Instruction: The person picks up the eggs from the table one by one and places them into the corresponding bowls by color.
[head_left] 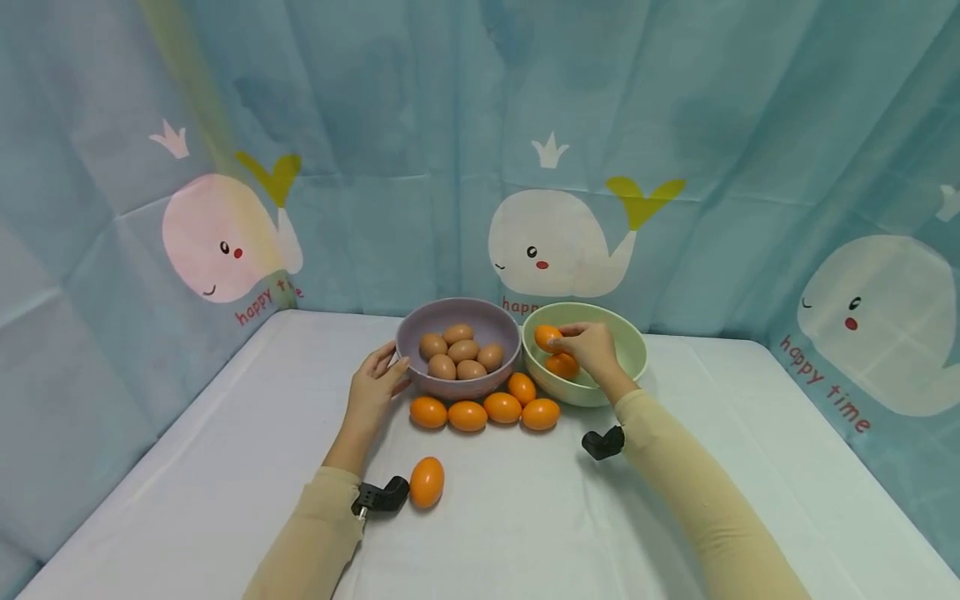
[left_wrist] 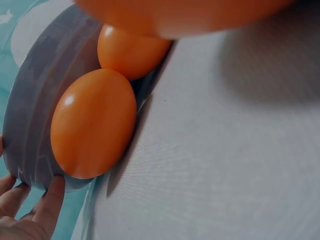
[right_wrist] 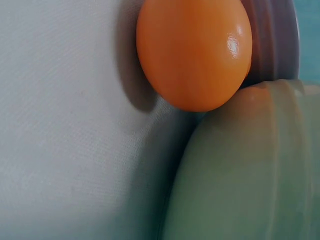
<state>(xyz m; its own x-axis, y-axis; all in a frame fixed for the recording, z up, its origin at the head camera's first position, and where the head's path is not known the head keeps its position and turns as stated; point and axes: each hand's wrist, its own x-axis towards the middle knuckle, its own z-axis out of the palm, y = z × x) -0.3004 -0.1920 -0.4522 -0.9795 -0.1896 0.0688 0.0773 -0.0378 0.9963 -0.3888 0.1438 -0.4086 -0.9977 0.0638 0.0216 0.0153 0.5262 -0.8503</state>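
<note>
My right hand point(head_left: 594, 352) pinches an orange egg point(head_left: 548, 337) between thumb and fingers, inside the light green bowl point(head_left: 633, 350). Below it in that bowl lies another orange egg point(head_left: 562, 366). My left hand point(head_left: 372, 385) rests against the left side of the purple bowl point(head_left: 459, 308), its fingers point(left_wrist: 51, 202) touching the outer wall in the left wrist view. Several brown eggs point(head_left: 463, 352) sit in the purple bowl. In the right wrist view the right hand is out of sight; an orange egg point(right_wrist: 195, 52) stands beside the green bowl point(right_wrist: 235, 170).
Several orange eggs point(head_left: 467, 416) lie in a group on the white table in front of the two bowls. One single orange egg point(head_left: 427, 482) lies nearer, beside the left wrist camera point(head_left: 386, 496). A blue whale-print curtain point(head_left: 450, 208) hangs behind the table.
</note>
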